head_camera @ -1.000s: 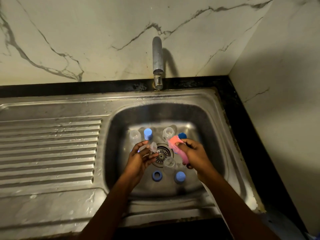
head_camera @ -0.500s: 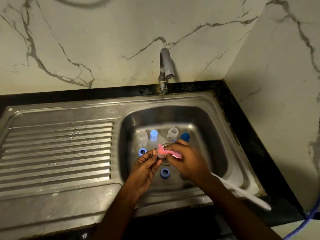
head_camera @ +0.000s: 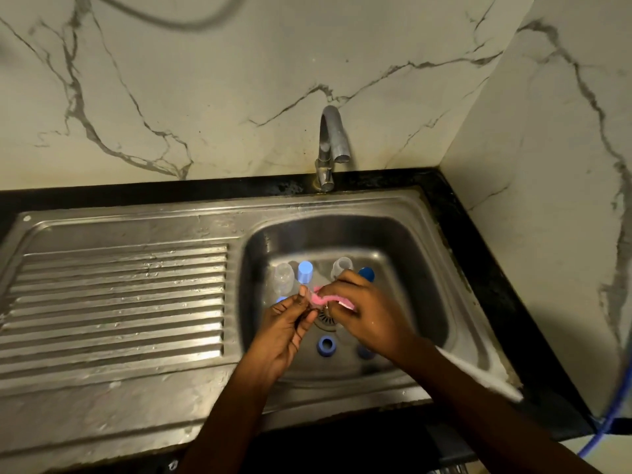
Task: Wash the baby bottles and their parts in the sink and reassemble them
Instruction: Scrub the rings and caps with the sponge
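Both hands meet over the drain of the steel sink basin (head_camera: pixel 424 302). My right hand (head_camera: pixel 369 316) grips a pink sponge (head_camera: pixel 323 300) and presses it against a small clear part pinched in my left hand (head_camera: pixel 287 323); that part, a nipple in the earlier frames, is hidden by fingers and sponge. Behind the hands stand a clear bottle (head_camera: pixel 284 276), a light blue cap (head_camera: pixel 305 271), another clear bottle (head_camera: pixel 341 266) and a dark blue cap (head_camera: pixel 366 273). A blue screw ring (head_camera: pixel 326 345) lies on the basin floor in front; another blue piece (head_camera: pixel 364 352) shows under my right wrist.
A curved metal tap (head_camera: pixel 331 145) stands behind the basin with no water running. The ribbed steel drainboard (head_camera: pixel 119 302) stretches to the left. Black counter edging (head_camera: pixel 485 268) and marble walls close the right side. A blue hose (head_camera: pixel 608 422) hangs at the lower right.
My right hand brought the pink sponge leftward onto the clear nipple in my left hand, and the two hands closed together. The view has tilted up and shifted.
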